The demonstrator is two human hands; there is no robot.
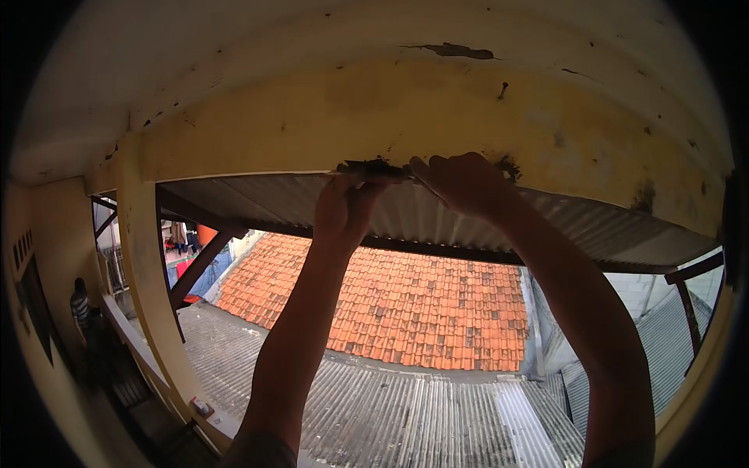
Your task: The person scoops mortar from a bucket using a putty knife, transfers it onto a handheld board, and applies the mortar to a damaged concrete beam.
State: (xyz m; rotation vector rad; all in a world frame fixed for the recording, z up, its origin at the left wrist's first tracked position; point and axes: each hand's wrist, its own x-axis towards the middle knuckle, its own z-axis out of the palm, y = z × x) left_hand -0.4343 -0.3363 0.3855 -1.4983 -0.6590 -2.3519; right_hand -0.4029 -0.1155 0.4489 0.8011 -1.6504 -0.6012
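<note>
Both my arms reach up to the lower edge of a yellow painted beam (312, 129). A dark, rough broken patch (365, 167) shows on that edge. My left hand (349, 204) is raised just below the patch, its fingers closed around something thin and flat against the underside; what it is I cannot make out. Close by on the right, my right hand (466, 184) is curled into a grip at the beam's edge, with its thumb side toward the patch. Whatever it holds is mostly hidden by the fingers.
A corrugated awning (257, 199) slopes out behind the beam. Beyond lie an orange tiled roof (429, 304) and a grey corrugated roof (374, 413). A pillar (144, 234) and a ledge (144, 343) stand left, with a small box (201, 407) on the ledge. A person (82, 308) stands far left.
</note>
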